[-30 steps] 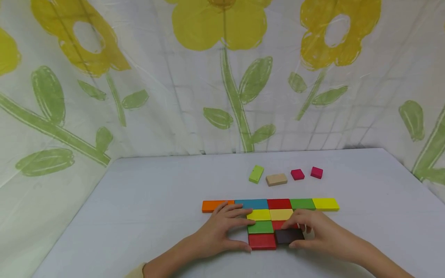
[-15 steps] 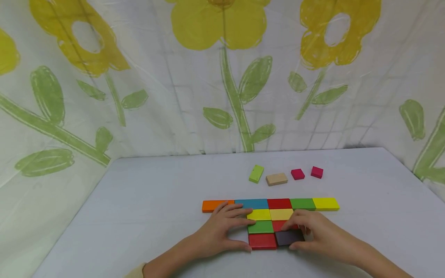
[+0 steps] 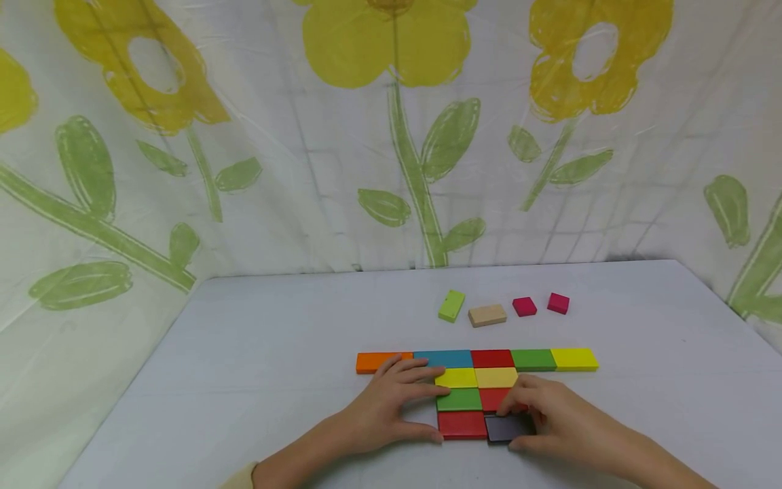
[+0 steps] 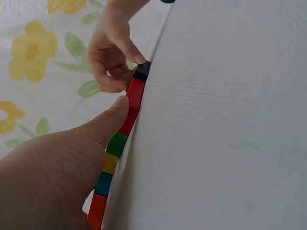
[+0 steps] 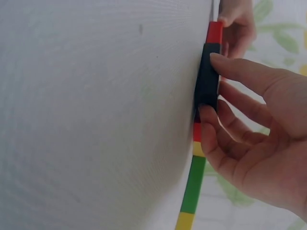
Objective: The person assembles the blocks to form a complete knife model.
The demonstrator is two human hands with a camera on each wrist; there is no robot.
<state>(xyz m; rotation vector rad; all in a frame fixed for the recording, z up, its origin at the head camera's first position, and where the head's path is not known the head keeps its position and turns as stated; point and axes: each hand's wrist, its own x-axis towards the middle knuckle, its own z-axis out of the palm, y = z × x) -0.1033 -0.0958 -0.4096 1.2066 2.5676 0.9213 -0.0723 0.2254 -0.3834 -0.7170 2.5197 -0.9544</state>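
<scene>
My right hand (image 3: 559, 414) pinches a black rectangular block (image 3: 508, 429) between thumb and fingers, at the near right corner of a flat block layout. Immediately left of it lies a red block (image 3: 462, 426). A narrow dark gap separates the black block from the red block (image 3: 492, 399) behind it. My left hand (image 3: 391, 402) rests along the layout's left side with fingers fairly straight. Its fingertips reach the yellow block (image 3: 459, 377) and the green block (image 3: 459, 399), and its thumb touches the near red block. In the right wrist view, thumb and fingertips hold opposite ends of the black block (image 5: 208, 72).
A cream block (image 3: 496, 377) lies within the layout. Behind runs a row of orange (image 3: 375, 364), blue (image 3: 446, 358), dark red (image 3: 491, 358), green (image 3: 533, 359) and yellow blocks (image 3: 574, 359). Farther back lie a lime block (image 3: 451, 305), a tan block (image 3: 487, 315) and two pink blocks (image 3: 524, 306).
My right hand has brought the black block slightly toward the table's near side, away from the red block behind it. The left hand stays where it was.
</scene>
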